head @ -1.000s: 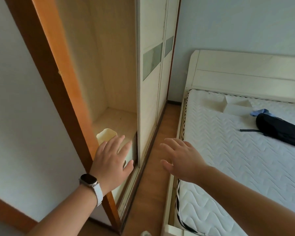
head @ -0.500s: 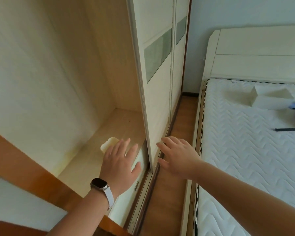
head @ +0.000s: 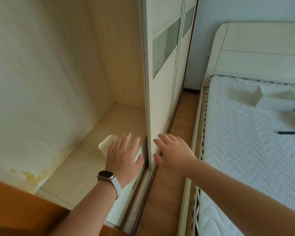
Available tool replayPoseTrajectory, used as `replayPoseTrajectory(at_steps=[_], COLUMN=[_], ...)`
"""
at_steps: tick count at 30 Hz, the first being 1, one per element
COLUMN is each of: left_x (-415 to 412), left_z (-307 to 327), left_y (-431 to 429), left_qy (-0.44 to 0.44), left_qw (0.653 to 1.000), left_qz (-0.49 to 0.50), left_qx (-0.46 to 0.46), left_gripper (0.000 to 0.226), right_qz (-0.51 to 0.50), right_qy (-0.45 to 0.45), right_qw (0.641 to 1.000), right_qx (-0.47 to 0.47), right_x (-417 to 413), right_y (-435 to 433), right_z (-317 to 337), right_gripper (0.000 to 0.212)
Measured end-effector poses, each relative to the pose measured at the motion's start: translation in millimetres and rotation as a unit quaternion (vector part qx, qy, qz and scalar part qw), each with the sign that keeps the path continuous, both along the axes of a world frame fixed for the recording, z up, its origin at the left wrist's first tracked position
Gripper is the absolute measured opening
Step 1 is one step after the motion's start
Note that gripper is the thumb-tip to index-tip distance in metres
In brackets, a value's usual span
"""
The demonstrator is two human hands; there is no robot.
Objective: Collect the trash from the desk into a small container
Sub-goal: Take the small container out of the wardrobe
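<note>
A small cream container (head: pixel 106 144) stands on the pale wooden shelf (head: pixel 85 160) inside the open wardrobe. My left hand (head: pixel 123 156), with a watch on its wrist, hovers just in front of the container with fingers spread, covering its right side; whether it touches is unclear. My right hand (head: pixel 173 153) is open too, fingers apart, held in front of the sliding door's lower edge (head: pixel 148 142). Neither hand holds anything. No desk or trash is in view.
The white sliding wardrobe doors (head: pixel 162 74) stand right of the open compartment. A narrow strip of wooden floor (head: pixel 167 193) runs between wardrobe and bed. The bed's white mattress (head: pixel 245 150) carries a white box (head: pixel 269 99) and a dark bag's strap (head: pixel 291 133). An orange door frame (head: pixel 20 206) lies bottom left.
The view has swung left and closer into the wardrobe, showing more of the shelf. Both hands have moved forward slightly toward the container and door, still open.
</note>
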State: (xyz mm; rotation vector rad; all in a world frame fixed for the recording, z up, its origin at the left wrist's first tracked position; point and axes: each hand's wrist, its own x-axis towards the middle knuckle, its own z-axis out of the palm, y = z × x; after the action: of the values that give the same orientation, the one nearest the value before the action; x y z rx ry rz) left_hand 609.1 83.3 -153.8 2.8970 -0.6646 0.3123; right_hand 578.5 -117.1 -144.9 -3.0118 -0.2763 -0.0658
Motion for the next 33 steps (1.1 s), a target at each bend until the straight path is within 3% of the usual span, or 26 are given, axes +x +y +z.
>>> replayPoseTrajectory(at_steps=[13,20,24,27,33], left_x=[30,93,126,138,148], left_z=[-59,-108,-127,-143,-161], left_y=[-1,-23,-29,-26,-30], left_qy=[0.093,0.152,0.2,0.247,0.317], left_qw=[0.995,0.981,0.963,0.932,0.815], left_qz=[0.046,0.107,0.179,0.261,0.423], left_qx=[0.009,0.061,0.03,-0.044,-0.239], left_gripper=[0.051,0.056,0.051,0.054,0.051], right_qz=[0.018,0.12,0.183,0.212,0.275], right_qy=[0.035,0.072,0.098,0.135,0.194], right_qw=[0.999,0.99,0.977,0.967,0.94], right_qx=[0.008,0.024,0.041,0.045,0.057], right_x=[66,156,215,249,288], right_y=[-1,-30,-42,-50,-34], right_z=[-29,-67,-83,-93,-117], right_gripper=[0.051,0.054,0.054,0.056,0.06])
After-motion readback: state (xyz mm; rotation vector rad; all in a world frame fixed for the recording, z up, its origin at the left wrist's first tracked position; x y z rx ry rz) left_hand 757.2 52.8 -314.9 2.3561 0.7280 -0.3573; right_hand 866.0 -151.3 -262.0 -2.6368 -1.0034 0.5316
